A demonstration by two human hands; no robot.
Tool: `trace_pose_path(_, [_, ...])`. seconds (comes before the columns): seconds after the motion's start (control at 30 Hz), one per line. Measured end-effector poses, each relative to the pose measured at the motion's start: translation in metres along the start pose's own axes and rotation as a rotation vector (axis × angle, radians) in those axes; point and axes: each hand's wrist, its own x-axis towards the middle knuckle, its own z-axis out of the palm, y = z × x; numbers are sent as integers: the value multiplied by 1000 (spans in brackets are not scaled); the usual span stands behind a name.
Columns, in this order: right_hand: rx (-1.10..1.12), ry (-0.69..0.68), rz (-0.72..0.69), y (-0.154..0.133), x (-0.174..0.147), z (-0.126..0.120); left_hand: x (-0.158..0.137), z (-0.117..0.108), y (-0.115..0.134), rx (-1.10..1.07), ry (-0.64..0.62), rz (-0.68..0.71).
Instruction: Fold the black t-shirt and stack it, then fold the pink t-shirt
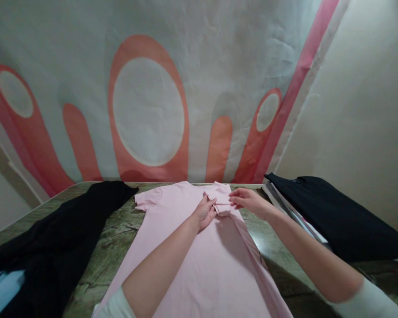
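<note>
A pale pink T-shirt (pixel 185 247) lies spread on the table, its neck toward the far edge and one short sleeve sticking out at the left. Its right side is folded inward, with that sleeve lying over the chest. My left hand (pixel 206 213) is closed, pinching the hem of the folded sleeve between thumb and fingers. At the right shoulder edge, my right hand (pixel 248 202) has its fingertips bent together on the pink cloth. A crease runs through the cloth between the two hands.
A crumpled black garment (pixel 82 221) lies on the left, with light blue cloth (pixel 5 287) at its lower edge. To the right stands a stack of folded clothes with a black garment (pixel 334 212) on top. A patterned banner (pixel 199 79) hangs behind the wood-patterned table (pixel 119 247).
</note>
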Motion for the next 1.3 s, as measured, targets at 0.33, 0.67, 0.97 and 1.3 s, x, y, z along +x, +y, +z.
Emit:
trace_pose_path(0.33, [-1123,-100,190,17,-175,16,1,0,1,48,84,-54])
trace_pose_path(0.67, [-1055,-197,168,0,-173,23,1,-1,4,102,51,52])
trace_pose_path(0.97, [-852,-280,159,-11,-156,50,-3,-3,2,421,146,154])
trace_pose_path(1.3, [-826,-316,155,-7,-151,75,-3,-8,12,1027,238,424])
